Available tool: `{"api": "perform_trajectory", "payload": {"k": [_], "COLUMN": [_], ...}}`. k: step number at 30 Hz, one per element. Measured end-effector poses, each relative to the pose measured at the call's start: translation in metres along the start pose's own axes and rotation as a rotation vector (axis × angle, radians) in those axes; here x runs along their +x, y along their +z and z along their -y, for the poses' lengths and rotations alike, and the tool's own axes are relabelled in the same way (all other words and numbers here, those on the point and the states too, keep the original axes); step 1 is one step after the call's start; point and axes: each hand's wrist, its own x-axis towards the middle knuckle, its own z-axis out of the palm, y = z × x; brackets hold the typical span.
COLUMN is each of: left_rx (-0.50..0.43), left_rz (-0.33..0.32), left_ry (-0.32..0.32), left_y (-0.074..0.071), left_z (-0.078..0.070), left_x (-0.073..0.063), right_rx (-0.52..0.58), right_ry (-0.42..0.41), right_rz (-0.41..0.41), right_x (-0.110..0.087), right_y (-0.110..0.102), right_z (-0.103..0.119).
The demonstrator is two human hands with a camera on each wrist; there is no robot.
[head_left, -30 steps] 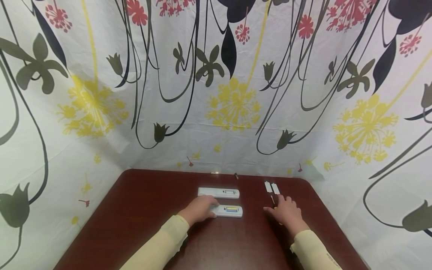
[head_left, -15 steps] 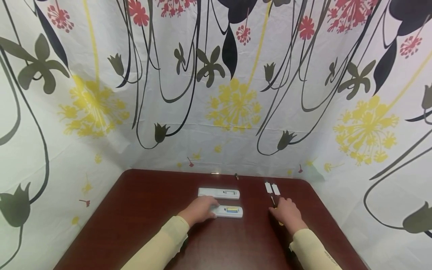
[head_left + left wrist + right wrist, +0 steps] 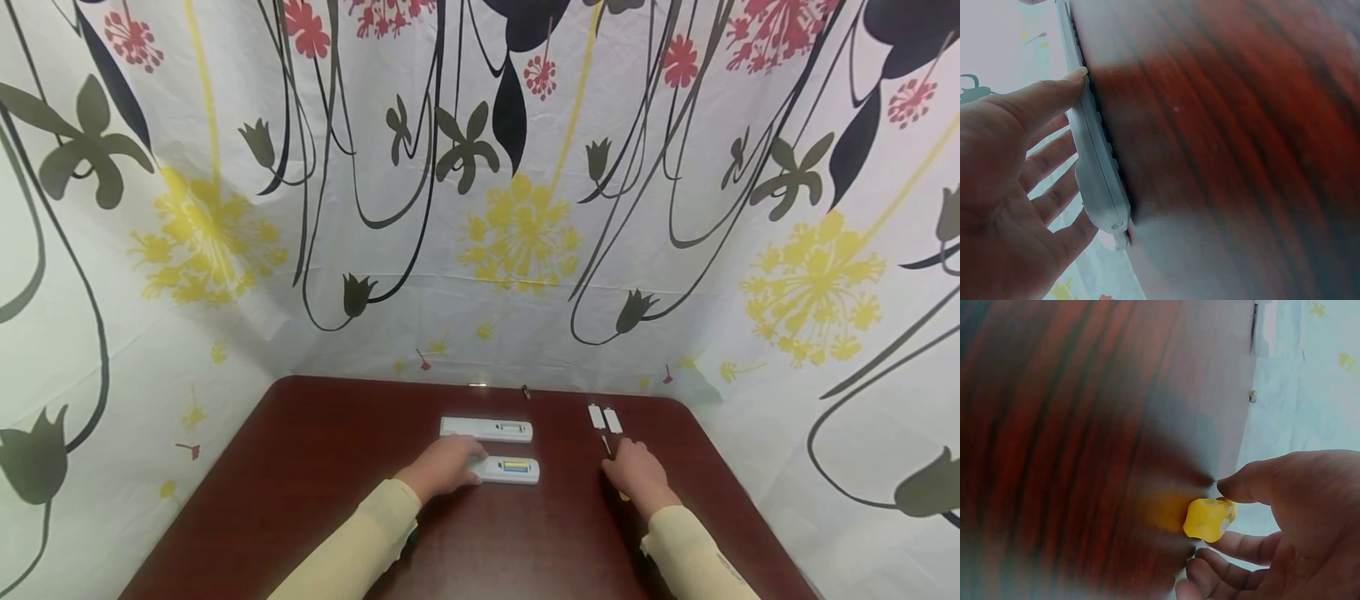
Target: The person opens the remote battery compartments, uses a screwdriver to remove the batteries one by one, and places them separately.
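My left hand holds the left end of a white remote control, which lies face down on the table. Its battery bay is uncovered, with a yellow-and-blue battery inside. In the left wrist view, the thumb presses one long edge of the remote and the fingers reach round the other side. My right hand has thumb and fingers round the yellow handle of a screwdriver, low over the table. The screwdriver's thin shaft points away from me, and most of the handle is hidden by the hand.
Behind the held remote lies a second white remote with its bay uncovered. Two white battery covers lie side by side beyond the right hand. A small dark battery-like piece sits near the table's back edge, before a flowered curtain.
My right hand's spread fingers have closed in round the screwdriver handle, and the hand has drawn slightly toward me. The left hand and the remotes have stayed in place.
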Motion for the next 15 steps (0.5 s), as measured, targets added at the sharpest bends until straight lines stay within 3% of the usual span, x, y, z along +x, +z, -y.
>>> {"api": "perform_trajectory", "payload": {"k": [15], "left_rx": [-0.004], "left_rz": [0.006], "left_ry": [-0.008], "left_y": [0.0007], "left_z": [0.0005], "left_x": [0.0007], "right_rx": [0.060], "right_ry": [0.006], "right_rz": [0.017], "right_x": [-0.0009], "right_y": [0.0052], "right_z": [-0.0018]}}
